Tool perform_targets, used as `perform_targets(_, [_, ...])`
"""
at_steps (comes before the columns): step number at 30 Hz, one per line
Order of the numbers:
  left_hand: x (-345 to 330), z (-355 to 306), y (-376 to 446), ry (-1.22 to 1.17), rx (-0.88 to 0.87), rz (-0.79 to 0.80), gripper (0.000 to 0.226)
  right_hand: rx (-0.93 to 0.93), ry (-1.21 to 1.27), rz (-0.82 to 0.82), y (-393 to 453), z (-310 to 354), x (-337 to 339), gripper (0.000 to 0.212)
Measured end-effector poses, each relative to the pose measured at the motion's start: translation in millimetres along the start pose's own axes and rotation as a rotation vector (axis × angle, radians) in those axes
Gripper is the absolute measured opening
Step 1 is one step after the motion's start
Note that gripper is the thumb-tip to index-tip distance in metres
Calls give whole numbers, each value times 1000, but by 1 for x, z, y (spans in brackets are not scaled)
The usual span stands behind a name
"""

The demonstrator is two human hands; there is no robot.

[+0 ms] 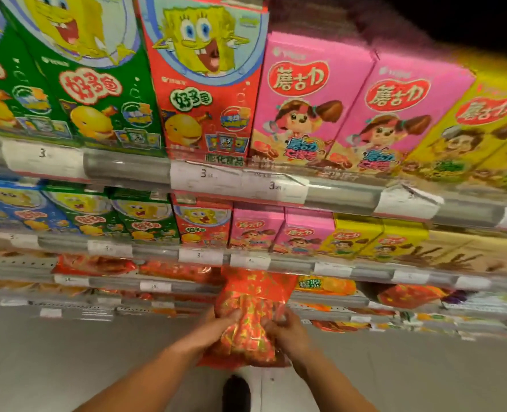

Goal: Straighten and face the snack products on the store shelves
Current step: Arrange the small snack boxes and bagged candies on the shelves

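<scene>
Shelving (341,194): rows of green, red, pink and yellow snack boxes. Red snack bag (250,315): upright before the shelving's lower tiers, off the shelf. Left hand (216,324): fingers curled round bag's left side. Right hand (288,330): gripping bag's right side.

The top shelf (341,194) carries green boxes (97,93) at ten o'clock, a red box (204,84) at twelve, pink boxes (311,99) and yellow boxes (478,129) toward two. Lower shelves (145,251) hold smaller boxes (201,224) and red bags (94,264).
</scene>
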State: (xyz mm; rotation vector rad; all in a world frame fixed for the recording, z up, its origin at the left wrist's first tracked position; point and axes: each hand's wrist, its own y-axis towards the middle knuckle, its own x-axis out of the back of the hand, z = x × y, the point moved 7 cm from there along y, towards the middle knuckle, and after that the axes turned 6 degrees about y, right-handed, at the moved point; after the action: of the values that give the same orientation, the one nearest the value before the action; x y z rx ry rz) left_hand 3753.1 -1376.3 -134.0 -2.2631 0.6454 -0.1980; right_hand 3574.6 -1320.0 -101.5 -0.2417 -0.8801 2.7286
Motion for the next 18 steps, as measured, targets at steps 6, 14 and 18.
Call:
perform_targets(6, [-25, -59, 19, 262, -148, -142, 44, 8, -98, -59, 27, 24, 35, 29])
perform_targets(14, [-22, -83, 57, 390, -84, -220, 21, -33, -533, -268, 59, 33, 56, 4])
perform_targets(18, [-25, -96, 57, 378, -37, -95, 37, -81, -340, -331, 73, 47, 62, 7])
